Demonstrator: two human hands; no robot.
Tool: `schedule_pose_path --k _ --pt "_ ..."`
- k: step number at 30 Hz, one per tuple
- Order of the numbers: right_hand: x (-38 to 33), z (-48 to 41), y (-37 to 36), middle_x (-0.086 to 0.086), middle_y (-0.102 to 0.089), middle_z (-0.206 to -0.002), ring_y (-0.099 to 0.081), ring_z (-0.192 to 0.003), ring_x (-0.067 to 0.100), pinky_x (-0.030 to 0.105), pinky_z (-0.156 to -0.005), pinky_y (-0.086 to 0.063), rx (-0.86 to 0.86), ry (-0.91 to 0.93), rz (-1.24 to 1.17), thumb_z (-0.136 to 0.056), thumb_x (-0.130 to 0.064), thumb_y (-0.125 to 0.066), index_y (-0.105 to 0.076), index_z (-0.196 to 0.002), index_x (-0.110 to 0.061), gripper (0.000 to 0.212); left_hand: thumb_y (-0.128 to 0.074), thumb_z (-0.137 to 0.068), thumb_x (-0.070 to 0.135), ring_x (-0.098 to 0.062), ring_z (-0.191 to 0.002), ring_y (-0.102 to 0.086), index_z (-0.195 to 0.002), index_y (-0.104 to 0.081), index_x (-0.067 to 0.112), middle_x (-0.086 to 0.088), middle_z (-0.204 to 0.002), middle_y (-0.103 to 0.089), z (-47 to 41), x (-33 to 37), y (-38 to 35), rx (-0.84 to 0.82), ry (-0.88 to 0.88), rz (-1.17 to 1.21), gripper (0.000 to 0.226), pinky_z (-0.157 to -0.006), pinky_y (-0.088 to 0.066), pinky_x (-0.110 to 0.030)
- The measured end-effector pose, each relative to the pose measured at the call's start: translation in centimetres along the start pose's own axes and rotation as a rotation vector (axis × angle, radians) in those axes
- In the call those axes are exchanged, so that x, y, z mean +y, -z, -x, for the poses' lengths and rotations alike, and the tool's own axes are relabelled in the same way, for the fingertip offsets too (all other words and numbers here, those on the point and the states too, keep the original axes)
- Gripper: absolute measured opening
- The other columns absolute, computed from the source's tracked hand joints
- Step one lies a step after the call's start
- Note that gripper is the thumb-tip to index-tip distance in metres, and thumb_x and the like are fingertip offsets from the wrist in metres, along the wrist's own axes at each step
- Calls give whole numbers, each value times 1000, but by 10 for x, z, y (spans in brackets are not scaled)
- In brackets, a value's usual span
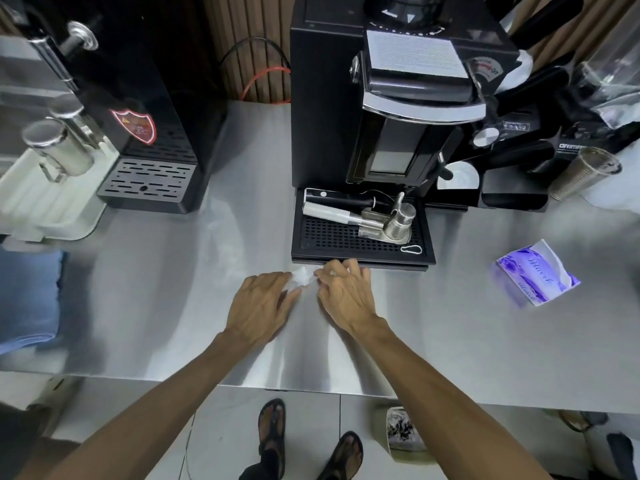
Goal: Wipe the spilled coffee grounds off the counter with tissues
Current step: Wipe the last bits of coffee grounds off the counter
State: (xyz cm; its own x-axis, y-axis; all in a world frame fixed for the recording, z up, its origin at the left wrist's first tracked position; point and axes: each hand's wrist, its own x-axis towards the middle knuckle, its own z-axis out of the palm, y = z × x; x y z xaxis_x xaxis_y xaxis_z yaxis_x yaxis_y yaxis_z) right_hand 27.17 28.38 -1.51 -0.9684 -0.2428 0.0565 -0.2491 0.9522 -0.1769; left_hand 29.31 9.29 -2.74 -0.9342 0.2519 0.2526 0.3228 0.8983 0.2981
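Bunching a small wad of white tissue (303, 277) between both hands looks to be the step under way, on the steel counter (166, 292) just in front of the black drip tray (329, 237) of the coffee grinder (346, 116). The left hand (261, 303) lies low with fairly straight fingers resting on the tissue's left part; whether its thumb pinches from underneath I cannot tell. The right hand (346, 292) has curled fingers and grips the tissue's right edge. Both hands are motion-blurred.

No coffee grounds can be made out on the bare steel around the hands. Glare and blur may hide fine specks, and any pile may sit under the tissue itself. By that reading, the wiping is well along and the grounds are being gathered into the wad rather than spread.

The next move calls for closing the tissue around whatever it has collected and lifting it without tipping it open. A check along the tray's front edge, where grounds could lodge in the seam, would be wise. The purple tissue pack (538, 275) lies open well to the right, within reach if a fresh sheet is needed.
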Motion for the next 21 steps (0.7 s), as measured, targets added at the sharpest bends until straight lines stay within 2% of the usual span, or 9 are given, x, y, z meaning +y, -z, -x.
schedule_pose_path --k 2,5,8,9,11,13,17,21 --pt "10 2 0 -8 -63 -109 -44 -101 21 34 -81 -31 -2 -5 -78 -90 -25 -57 -71 -111 -25 24 -58 -94 31 -20 -86 -64 -105 -70 17 2 -102 -69 6 -6 -6 4 -40 -26 21 -83 -46 -32" --pt "20 5 2 -4 -65 -102 -47 -97 22 29 -85 -39 18 -2 -186 -90 -20 -64 -75 -99 -20 14 -50 -94 27 -21 -79 -64 -92 -74 18 5 -96 -68 8 -13 -14 -8 -22 -38 26 -77 -49 -33" --pt "20 4 4 4 -68 -101 -55 -94 23 25 -89 -42 2 28 -224 -93 -11 -60 -74 -97 -10 16 -51 -93 23 -20 -77 -64 -88 -76 18 5 -95 -69 2 -14 -18 -17 12 0 26 -76 -50 -33" --pt "18 3 2 5 -69 -100 -57 -92 23 26 -88 -45 15 36 -210 -92 -8 -60 -73 -97 -9 14 -53 -92 21 -20 -77 -64 -88 -76 17 5 -94 -69 0 -13 -17 -17 25 15 23 -76 -50 -34" --pt "15 2 -2 3 -68 -93 -57 -84 21 32 -76 -52 95 65 -168 -85 -3 -67 -71 -95 -11 14 -62 -88 13 -22 -76 -64 -88 -74 15 3 -91 -69 -3 -11 -12 -8 54 47 12 -73 -52 -34" --pt "10 -2 -9 3 -65 -92 -55 -79 21 31 -68 -52 155 124 -110 -79 -4 -74 -71 -97 -14 21 -70 -82 7 -23 -76 -64 -90 -73 14 1 -88 -70 -2 -10 -8 24 74 62 11 -71 -52 -32" --pt "-9 -17 -14 3 -59 -89 -52 -78 22 31 -69 -47 186 266 -24 -72 -7 -78 -72 -93 -14 23 -70 -81 7 -20 -78 -62 -90 -69 18 4 -87 -68 4 -12 -10 77 107 47 14 -72 -45 -29" --pt "-21 -26 -21 3 -57 -87 -50 -77 23 33 -67 -45 126 245 118 -71 -9 -78 -69 -103 -12 34 -71 -81 7 -22 -74 -61 -85 -68 16 1 -82 -67 3 -11 -12 85 117 35 10 -68 -48 -33"
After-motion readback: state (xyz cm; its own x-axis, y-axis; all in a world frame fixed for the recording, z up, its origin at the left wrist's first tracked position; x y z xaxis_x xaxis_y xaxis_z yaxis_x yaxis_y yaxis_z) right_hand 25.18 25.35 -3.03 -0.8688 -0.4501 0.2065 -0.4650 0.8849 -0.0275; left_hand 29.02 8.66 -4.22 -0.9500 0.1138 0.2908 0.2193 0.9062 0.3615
